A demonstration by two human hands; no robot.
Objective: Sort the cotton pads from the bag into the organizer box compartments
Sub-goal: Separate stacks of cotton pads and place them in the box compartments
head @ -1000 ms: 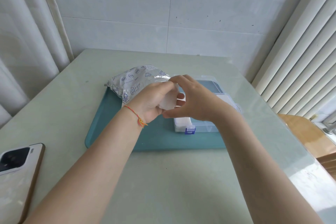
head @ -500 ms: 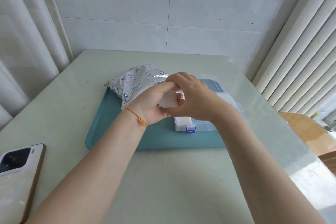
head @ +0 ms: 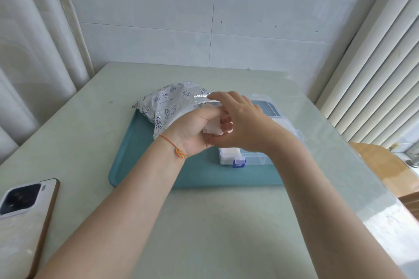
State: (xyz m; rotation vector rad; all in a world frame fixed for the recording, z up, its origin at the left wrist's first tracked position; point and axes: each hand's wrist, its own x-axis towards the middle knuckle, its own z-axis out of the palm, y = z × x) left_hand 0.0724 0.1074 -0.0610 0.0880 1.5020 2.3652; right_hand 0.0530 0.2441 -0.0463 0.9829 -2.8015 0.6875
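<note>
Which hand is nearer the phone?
Left. The left hand holds cotton pads over the tray, on the phone's side; the right hand is farther right, above the organizer box.

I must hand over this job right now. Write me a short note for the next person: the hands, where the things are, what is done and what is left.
Left hand: grips a small stack of cotton pads above the tray.
Right hand: fingers at the same pads, near the mouth of the bag.
Bag lies on the tray's far left; organizer box sits open at its right.
Done: the near-left compartment holds pads.
Left: place the held pads, fill the other compartments.
</note>
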